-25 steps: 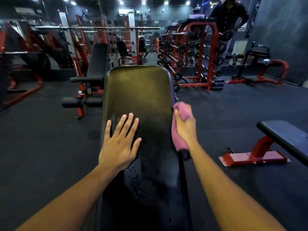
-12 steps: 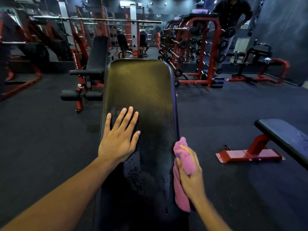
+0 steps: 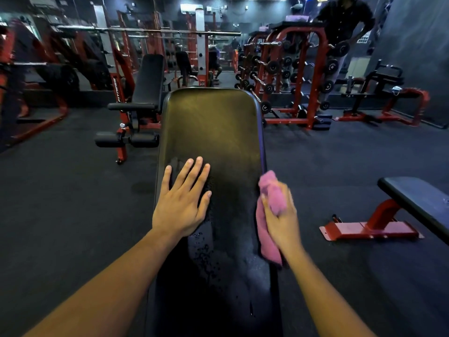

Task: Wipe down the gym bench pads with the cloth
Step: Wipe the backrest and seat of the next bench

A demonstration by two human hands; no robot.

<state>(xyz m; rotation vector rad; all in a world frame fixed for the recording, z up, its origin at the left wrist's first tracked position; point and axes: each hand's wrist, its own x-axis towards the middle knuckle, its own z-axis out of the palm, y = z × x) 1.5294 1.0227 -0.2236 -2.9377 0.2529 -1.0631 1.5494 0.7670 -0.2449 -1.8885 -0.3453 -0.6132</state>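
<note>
Two hands met the bench pad [image 3: 213, 132] — its long axis ran toward the frame's top. Left hand [image 3: 181, 203] lay spread flat; right hand [image 3: 281, 215] gripped the pink cloth [image 3: 267, 229] at the pad's right edge — hanging lengthwise.

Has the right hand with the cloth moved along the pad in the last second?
Yes. The right hand, gripping the pink cloth, slid back along the bench pad's right edge, then forward again, level with the still left hand.

left hand [image 3: 181, 205] on bench pad [image 3: 211, 127], cloth [image 3: 268, 215] at its right edge
</note>
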